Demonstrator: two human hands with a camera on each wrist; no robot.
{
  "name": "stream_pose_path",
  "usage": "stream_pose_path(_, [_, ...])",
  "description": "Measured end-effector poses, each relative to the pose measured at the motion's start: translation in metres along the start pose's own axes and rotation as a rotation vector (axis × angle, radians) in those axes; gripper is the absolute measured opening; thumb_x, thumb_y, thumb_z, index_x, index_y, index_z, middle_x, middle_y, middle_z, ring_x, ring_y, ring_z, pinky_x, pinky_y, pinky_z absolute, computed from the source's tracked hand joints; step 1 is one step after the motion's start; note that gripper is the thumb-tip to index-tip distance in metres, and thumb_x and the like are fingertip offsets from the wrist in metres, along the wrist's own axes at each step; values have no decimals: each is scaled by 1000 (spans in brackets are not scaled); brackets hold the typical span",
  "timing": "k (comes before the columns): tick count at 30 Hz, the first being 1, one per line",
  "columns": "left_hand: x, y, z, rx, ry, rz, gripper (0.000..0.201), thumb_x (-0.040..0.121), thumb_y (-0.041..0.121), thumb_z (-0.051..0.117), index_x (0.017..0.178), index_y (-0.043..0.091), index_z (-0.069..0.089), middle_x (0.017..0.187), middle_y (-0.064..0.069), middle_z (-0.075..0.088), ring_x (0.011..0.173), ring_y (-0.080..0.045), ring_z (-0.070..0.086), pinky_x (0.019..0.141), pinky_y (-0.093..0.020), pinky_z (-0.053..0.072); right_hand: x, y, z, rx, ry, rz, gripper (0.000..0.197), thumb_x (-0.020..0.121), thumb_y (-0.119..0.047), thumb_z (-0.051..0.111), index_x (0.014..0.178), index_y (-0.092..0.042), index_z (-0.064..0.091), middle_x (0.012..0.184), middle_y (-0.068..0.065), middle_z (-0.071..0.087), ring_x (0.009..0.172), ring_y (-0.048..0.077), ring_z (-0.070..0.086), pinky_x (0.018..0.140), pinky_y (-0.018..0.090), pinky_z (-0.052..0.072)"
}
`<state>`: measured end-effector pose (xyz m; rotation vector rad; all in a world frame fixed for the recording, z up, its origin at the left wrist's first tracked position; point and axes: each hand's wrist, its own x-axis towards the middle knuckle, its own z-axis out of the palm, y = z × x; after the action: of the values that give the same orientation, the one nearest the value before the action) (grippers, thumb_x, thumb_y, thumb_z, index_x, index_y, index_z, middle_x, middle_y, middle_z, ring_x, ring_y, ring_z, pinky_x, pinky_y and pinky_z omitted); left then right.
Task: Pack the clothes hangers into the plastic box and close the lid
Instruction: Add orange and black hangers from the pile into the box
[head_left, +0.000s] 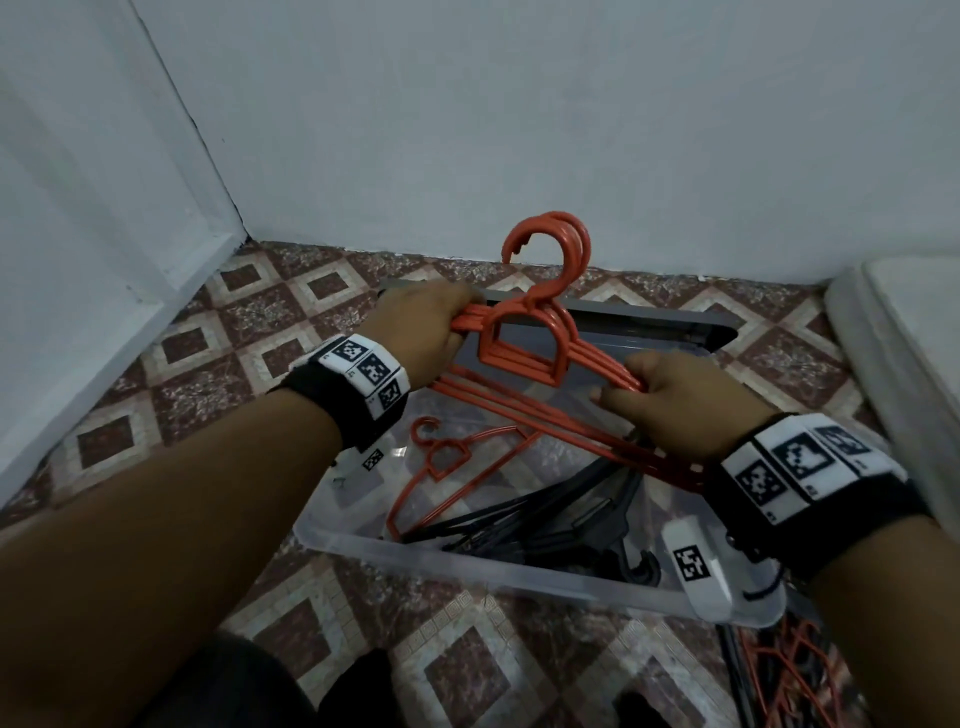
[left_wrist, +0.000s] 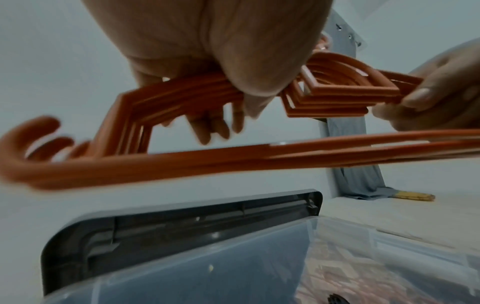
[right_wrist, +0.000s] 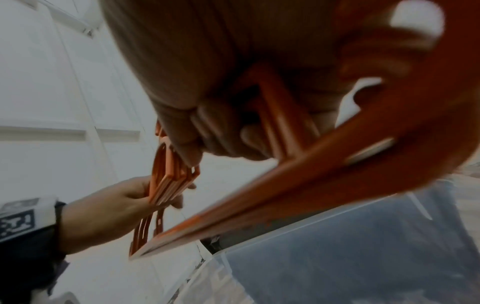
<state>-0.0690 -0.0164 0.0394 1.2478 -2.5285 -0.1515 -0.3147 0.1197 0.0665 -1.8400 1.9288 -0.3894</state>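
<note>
The bundle of orange hangers (head_left: 524, 345) hung in the air above the open plastic box (head_left: 467, 564), stacked flat against one another with their hooks pointing up and away toward the wall. Its long axis ran from the left hand (head_left: 415, 332) down and across to the right hand (head_left: 680, 402), so each hand had one sloping shoulder of the stack inside its curled fingers; the bottom bars passed just beneath both sets of knuckles. The left wrist view showed the left fingers (left_wrist: 221, 123) wrapped under the shoulder with the thumb pressing from above, and the right wrist view showed the right fingers clenched round the other end. Neither hand was nearer than the other: the stack was shared between them.

Below the fingers, inside the box, lay a single orange hanger (head_left: 441, 467) and a heap of black hangers (head_left: 545, 525). The bundle's axis looked roughly in line with the box's length, so lowering it level should suffice. Beyond the fingers the grey lid (head_left: 649, 325) leaned at the wall. More hangers (head_left: 779, 670) lay on the floor near the right wrist.
</note>
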Motion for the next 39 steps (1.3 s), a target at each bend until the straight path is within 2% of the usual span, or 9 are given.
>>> stream_pose_path(2, [1,8,-7,173,96,-138,49,82,35,58,128,21,53,117,-7,56,108,-30,51,94,-41,41,5,-1,4,-14,92,29,29,92,-37,60,76,-14,60,65,6,59,60,19,57,54,28,41])
stream_pose_path(6, [-6,46,-26,44,444,-113,26,83,38,54,98,17,54,93,-3,55,85,-24,53,75,-39,44,12,-3,7,1,372,122,26,90,-35,56,79,-12,63,63,5,58,58,21,55,47,23,31])
stream_pose_path(10, [-5,102,-26,-369,102,-210,55,80,77,45,106,30,56,88,13,62,76,-6,59,61,-27,43,10,-20,20,78,521,67,19,90,-34,59,96,-16,58,73,1,60,70,28,60,53,28,31])
stream_pose_path(18, [12,93,-29,-582,180,-374,21,83,41,67,73,22,69,67,9,68,59,-1,62,59,-24,49,-5,-75,60,303,271,-208,46,95,-22,53,135,-14,32,112,10,60,88,30,63,63,30,42])
stream_pose_path(21, [8,81,-33,-573,153,-328,21,85,40,64,91,20,66,77,8,70,69,-5,65,65,-28,50,-5,-71,48,281,178,-353,41,92,-29,58,130,-21,44,106,0,62,87,17,62,72,36,52])
stream_pose_path(26, [-3,68,-50,-896,-8,-126,24,96,27,60,101,3,58,80,-6,73,58,-19,60,58,-36,54,7,-39,14,578,559,54,39,82,-56,65,107,-28,59,92,-12,65,84,3,62,82,34,54])
stream_pose_path(29, [-9,67,-52,-966,-207,-33,19,96,23,60,103,6,55,90,-6,73,56,-17,54,55,-32,51,13,-29,3,1336,197,174,68,78,-52,69,133,-16,49,116,6,68,104,22,67,89,42,56])
stream_pose_path(35, [-7,62,-43,-353,-221,87,51,91,48,61,133,25,44,103,23,60,68,14,58,61,-7,41,26,-23,16,1583,285,353,34,99,-14,43,131,-3,47,108,18,71,96,37,70,79,51,57])
stream_pose_path(39, [-7,51,-35,-189,-314,14,50,91,39,61,133,19,41,103,2,61,81,-12,60,66,-28,46,37,-21,24,1532,290,455,29,99,-9,41,129,-7,44,97,20,71,82,36,73,73,55,57])
